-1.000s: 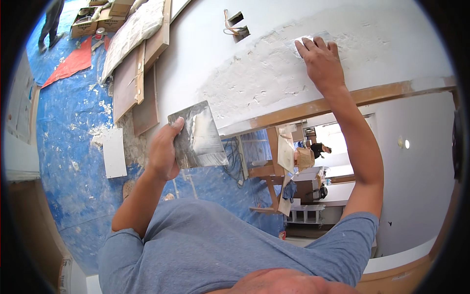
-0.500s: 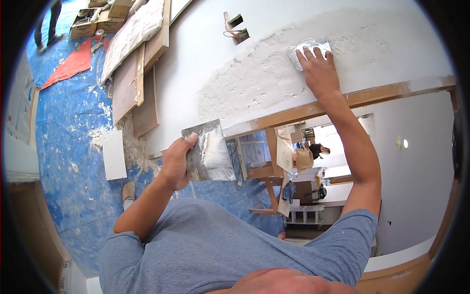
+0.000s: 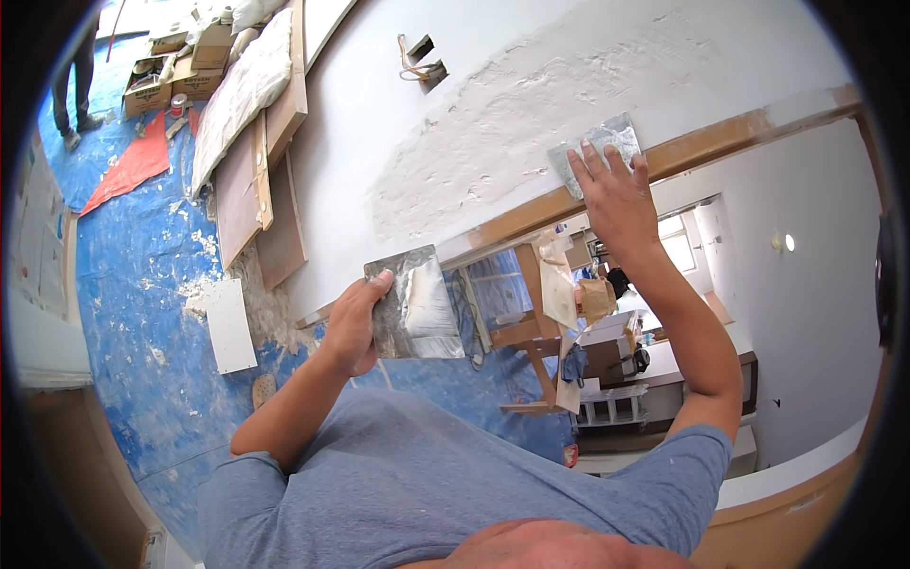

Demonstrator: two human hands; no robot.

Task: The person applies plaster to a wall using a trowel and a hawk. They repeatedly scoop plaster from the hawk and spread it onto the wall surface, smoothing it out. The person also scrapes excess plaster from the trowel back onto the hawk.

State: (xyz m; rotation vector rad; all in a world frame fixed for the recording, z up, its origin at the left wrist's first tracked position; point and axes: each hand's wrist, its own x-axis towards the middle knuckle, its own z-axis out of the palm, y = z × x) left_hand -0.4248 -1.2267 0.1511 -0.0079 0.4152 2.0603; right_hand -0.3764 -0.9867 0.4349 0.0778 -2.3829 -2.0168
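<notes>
My left hand (image 3: 353, 327) grips a square metal putty plate (image 3: 389, 318) by its edge, thumb on top. A smear of white putty (image 3: 427, 297) lies on the plate. My right hand (image 3: 616, 204) holds a flat metal putty scraper (image 3: 621, 135), its fingers spread over the back of the blade. The scraper lies over the near border of the white wall (image 3: 360, 123), overlapping the wooden door frame (image 3: 531, 217). Whether the blade touches either surface, I cannot tell. Rough, damp-looking plaster (image 3: 455, 161) spreads over the wall beyond both hands.
A cut-out with wires (image 3: 422, 64) opens in the wall. Boards (image 3: 242, 204) and a white sack (image 3: 248, 100) lean at the left. Blue sheeting (image 3: 142, 313) with plaster crumbs covers the floor, a white panel (image 3: 230, 325) on it. Another person's legs (image 3: 74, 90) stand near cardboard boxes (image 3: 149, 92).
My right hand has drawn the scraper nearer, from the rough plaster to the door frame. My left hand still holds the putty plate; the whole view has shifted slightly.
</notes>
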